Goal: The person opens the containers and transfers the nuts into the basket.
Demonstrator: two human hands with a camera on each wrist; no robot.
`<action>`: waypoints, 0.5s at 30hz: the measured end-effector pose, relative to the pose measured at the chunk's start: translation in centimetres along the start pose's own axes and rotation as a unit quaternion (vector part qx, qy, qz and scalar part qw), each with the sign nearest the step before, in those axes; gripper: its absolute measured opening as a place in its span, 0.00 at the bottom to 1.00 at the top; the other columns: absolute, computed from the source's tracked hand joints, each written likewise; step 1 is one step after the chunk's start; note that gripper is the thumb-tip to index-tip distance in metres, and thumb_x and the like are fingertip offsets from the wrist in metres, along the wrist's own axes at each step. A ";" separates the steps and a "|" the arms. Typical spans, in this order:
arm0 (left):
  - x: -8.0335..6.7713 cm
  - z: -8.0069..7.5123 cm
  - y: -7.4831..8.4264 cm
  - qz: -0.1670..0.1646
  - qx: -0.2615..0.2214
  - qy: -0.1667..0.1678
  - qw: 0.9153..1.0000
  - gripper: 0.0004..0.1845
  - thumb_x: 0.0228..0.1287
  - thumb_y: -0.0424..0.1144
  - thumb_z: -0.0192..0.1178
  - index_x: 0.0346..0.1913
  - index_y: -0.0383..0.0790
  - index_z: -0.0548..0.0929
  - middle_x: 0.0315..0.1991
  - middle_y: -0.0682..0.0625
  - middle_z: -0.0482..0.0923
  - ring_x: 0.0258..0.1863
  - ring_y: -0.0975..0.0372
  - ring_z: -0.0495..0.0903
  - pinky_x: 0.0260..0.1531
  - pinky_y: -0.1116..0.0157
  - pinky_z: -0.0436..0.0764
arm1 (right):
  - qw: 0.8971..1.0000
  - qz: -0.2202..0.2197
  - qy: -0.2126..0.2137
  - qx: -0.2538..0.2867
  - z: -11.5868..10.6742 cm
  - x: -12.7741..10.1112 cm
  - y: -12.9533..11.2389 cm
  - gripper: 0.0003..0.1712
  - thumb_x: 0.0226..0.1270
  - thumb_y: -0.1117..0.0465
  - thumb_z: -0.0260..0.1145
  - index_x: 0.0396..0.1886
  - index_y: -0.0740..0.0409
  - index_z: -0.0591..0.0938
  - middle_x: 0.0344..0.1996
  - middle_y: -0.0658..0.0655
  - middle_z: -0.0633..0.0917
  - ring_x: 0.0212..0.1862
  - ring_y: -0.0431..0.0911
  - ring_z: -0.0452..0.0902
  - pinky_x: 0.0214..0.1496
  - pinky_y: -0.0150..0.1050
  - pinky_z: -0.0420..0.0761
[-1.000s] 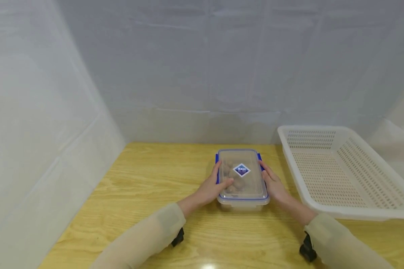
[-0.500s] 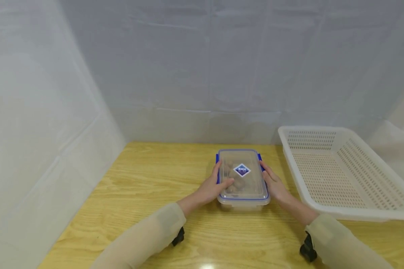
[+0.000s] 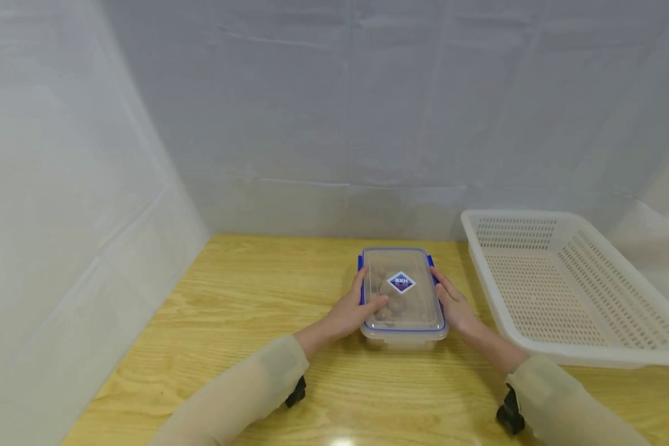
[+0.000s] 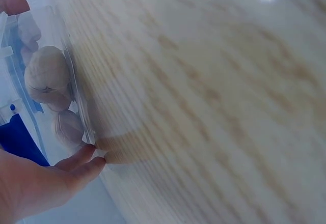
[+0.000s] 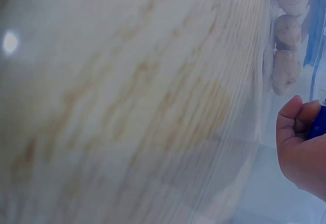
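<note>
A clear plastic container (image 3: 402, 291) with a blue-rimmed lid and a diamond label stands on the wooden table (image 3: 245, 291). Brown walnut-like pieces (image 4: 46, 74) show through its wall. My left hand (image 3: 350, 311) holds the container's left side, thumb over the lid edge and fingers by the blue latch (image 4: 18, 140). My right hand (image 3: 453, 305) holds the right side, and in the right wrist view its fingers (image 5: 298, 122) curl against the right-hand blue latch (image 5: 318, 122). The lid lies flat on the box.
A white perforated basket (image 3: 568, 354) sits on the table just right of the container, nothing visible in it. White sheeting (image 3: 117, 186) walls the left side and back. Bare tabletop lies left of the container and in front of it.
</note>
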State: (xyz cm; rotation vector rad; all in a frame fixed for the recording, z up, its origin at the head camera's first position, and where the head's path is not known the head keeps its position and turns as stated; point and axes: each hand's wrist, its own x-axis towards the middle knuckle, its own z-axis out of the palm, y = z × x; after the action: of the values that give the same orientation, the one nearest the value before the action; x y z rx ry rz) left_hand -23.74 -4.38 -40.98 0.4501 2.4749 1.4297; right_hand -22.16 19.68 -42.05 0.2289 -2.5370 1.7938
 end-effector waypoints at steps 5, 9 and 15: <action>0.0 0.0 0.0 -0.001 0.000 0.001 1.000 0.47 0.69 0.60 0.53 0.78 0.51 0.37 0.70 0.32 0.58 0.65 0.39 0.64 0.64 0.46 0.60 | 1.000 0.002 -0.006 -0.003 -0.1 0.0 0.0 0.28 0.82 0.62 0.38 0.74 0.69 0.51 0.72 0.75 0.49 0.72 0.69 0.42 0.71 0.59 0.45; 0.0 0.0 0.1 -0.004 0.001 0.001 1.000 0.47 0.69 0.60 0.53 0.78 0.52 0.37 0.71 0.32 0.57 0.66 0.39 0.63 0.65 0.46 0.60 | 1.000 0.009 -0.011 -0.014 -0.2 0.2 0.0 0.28 0.82 0.61 0.38 0.75 0.68 0.51 0.72 0.75 0.49 0.72 0.68 0.42 0.71 0.59 0.44; 0.0 0.1 0.1 -0.005 -0.001 0.001 1.000 0.47 0.69 0.60 0.53 0.78 0.52 0.37 0.70 0.31 0.59 0.65 0.39 0.64 0.64 0.46 0.60 | 0.999 0.026 -0.018 -0.023 -0.3 0.2 0.0 0.28 0.82 0.59 0.37 0.75 0.66 0.50 0.73 0.73 0.49 0.73 0.68 0.41 0.71 0.58 0.44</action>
State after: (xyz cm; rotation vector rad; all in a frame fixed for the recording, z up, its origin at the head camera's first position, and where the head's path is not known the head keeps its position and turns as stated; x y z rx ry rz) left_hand -23.71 -4.29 -40.93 0.4360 2.4740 1.4287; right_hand -22.34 19.91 -41.91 0.1979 -2.6299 1.7612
